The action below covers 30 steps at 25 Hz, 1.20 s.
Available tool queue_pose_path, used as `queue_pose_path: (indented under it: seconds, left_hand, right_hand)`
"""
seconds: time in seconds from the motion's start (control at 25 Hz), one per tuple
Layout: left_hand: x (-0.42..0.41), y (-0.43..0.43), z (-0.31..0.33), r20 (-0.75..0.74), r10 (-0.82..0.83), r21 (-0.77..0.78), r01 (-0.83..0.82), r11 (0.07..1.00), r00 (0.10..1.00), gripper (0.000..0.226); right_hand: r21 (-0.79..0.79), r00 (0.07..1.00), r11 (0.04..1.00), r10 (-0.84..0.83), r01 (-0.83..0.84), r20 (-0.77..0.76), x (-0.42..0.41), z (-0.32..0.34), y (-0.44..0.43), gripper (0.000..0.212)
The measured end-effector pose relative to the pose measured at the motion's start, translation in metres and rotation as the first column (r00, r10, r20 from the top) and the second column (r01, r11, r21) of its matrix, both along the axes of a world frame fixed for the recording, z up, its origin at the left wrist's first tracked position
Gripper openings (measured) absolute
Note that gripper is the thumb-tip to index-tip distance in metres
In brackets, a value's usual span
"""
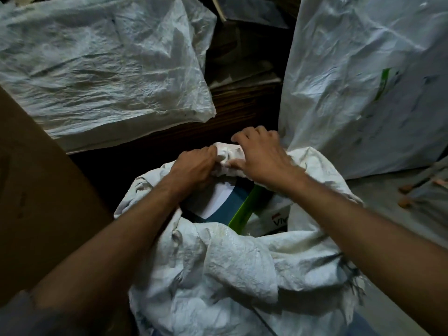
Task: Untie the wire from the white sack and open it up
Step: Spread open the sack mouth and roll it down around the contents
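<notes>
The white woven sack [242, 263] stands in front of me with its mouth gaping. Inside show boxes in white, blue and green [232, 209]. My left hand [194, 166] and my right hand [261, 158] both clutch the far rim of the sack [229, 152], which is bunched into a roll between them. The hands almost touch. No wire can be made out around the sack's mouth. A thin dark strand [264, 321] lies over the sack's front near the bottom edge; I cannot tell whether it is the wire.
A large white sack [104, 69] lies at the upper left and another [363, 81] stands at the right. A brown cardboard sheet [36, 185] leans at the left. Stacked flat cardboard [242, 98] fills the dark gap behind. Grey floor [378, 197] shows at right.
</notes>
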<state>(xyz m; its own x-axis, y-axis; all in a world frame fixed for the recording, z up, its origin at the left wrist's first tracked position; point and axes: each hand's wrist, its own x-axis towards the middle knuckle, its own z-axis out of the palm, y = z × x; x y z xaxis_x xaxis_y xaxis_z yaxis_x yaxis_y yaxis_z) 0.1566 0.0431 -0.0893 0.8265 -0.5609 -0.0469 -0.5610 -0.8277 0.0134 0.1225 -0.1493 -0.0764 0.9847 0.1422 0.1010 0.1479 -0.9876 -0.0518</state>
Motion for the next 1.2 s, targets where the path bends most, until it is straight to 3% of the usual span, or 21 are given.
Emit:
queue_pose_path:
  seconds: [0.08,0.12,0.2,0.28,0.36,0.44,0.52,0.56,0.64,0.72,0.76,0.8,0.88,0.96,1.0,1.08,1.16,1.2]
  left_hand:
    - [0.012,0.009,0.003,-0.094,-0.018,-0.054,0.013,0.998,0.995,0.035]
    - [0.019,0.013,0.008,-0.165,-0.030,-0.093,0.014,0.996,0.986,0.035]
    - [0.032,0.021,0.018,-0.359,-0.031,-0.220,-0.052,0.974,0.933,0.036]
    - [0.040,0.023,0.021,-0.445,-0.026,-0.294,-0.118,0.948,0.895,0.041]
    - [0.037,0.021,0.019,-0.335,0.006,-0.207,-0.080,0.975,0.942,0.061]
    - [0.028,0.010,0.015,-0.066,-0.062,-0.069,0.058,0.996,0.996,0.095]
    - [0.020,-0.017,0.010,0.068,-0.202,0.020,0.201,0.979,0.977,0.117]
    - [0.018,-0.035,0.004,0.080,-0.241,0.032,0.239,0.970,0.967,0.117]
    - [0.020,-0.067,-0.011,0.128,-0.233,-0.022,0.238,0.971,0.964,0.091]
    - [0.030,-0.078,-0.017,0.192,-0.227,-0.048,0.240,0.970,0.955,0.056]
    - [0.036,-0.077,-0.019,0.176,-0.224,-0.040,0.234,0.971,0.959,0.043]
    - [0.042,-0.076,-0.018,0.126,-0.220,-0.028,0.225,0.974,0.967,0.036]
    - [0.054,-0.073,-0.009,-0.062,-0.223,-0.025,0.222,0.975,0.973,0.037]
    - [0.062,-0.077,0.001,-0.391,-0.198,-0.145,0.152,0.978,0.899,0.032]
    - [0.065,-0.079,0.003,-0.523,-0.184,-0.209,0.083,0.974,0.832,0.028]
    - [0.067,-0.080,0.003,-0.582,-0.163,-0.241,0.023,0.970,0.797,0.026]
    - [0.062,-0.080,0.003,-0.439,-0.184,-0.170,0.120,0.978,0.879,0.052]
    - [0.058,-0.081,0.004,-0.338,-0.231,-0.124,0.200,0.972,0.912,0.074]
  right_hand:
    - [-0.191,0.991,0.980,-0.037,0.062,0.132,-0.040,-0.013,-0.006,0.092]
    - [-0.212,0.984,0.973,-0.055,0.091,0.168,-0.050,-0.018,-0.014,0.094]
    - [-0.162,0.977,0.981,-0.077,0.110,0.197,-0.044,-0.018,-0.032,0.076]
    - [0.008,0.986,0.992,-0.123,0.123,0.113,-0.017,-0.006,-0.049,0.051]
    - [0.330,0.987,0.936,-0.085,0.125,-0.133,0.012,-0.004,-0.069,0.047]
    - [0.594,0.926,0.770,0.012,0.233,-0.378,0.026,-0.009,-0.091,0.066]
    - [0.650,0.874,0.697,0.066,0.305,-0.481,0.028,-0.011,-0.101,0.084]
    - [0.651,0.873,0.693,0.065,0.309,-0.483,0.028,-0.010,-0.100,0.079]
    - [0.589,0.917,0.752,-0.052,0.296,-0.395,0.021,0.000,-0.089,0.058]
    - [0.310,0.944,0.895,-0.271,0.319,-0.188,0.000,0.008,-0.070,0.056]
    - [0.123,0.934,0.926,-0.349,0.356,-0.079,-0.021,0.008,-0.056,0.066]
    - [-0.014,0.921,0.921,-0.389,0.389,-0.027,-0.044,0.005,-0.042,0.082]
    - [-0.130,0.890,0.892,-0.447,0.434,-0.096,-0.077,-0.008,-0.025,0.112]
    - [-0.171,0.857,0.865,-0.495,0.471,-0.146,-0.084,-0.024,-0.033,0.121]
    - [-0.139,0.846,0.858,-0.511,0.494,-0.153,-0.077,-0.028,-0.046,0.114]
    - [0.099,0.836,0.845,-0.492,0.526,-0.244,-0.058,-0.027,-0.077,0.081]
    - [0.419,0.819,0.712,-0.415,0.564,-0.397,-0.050,-0.027,-0.108,0.052]
    - [0.550,0.796,0.580,-0.376,0.601,-0.475,-0.051,-0.027,-0.123,0.039]
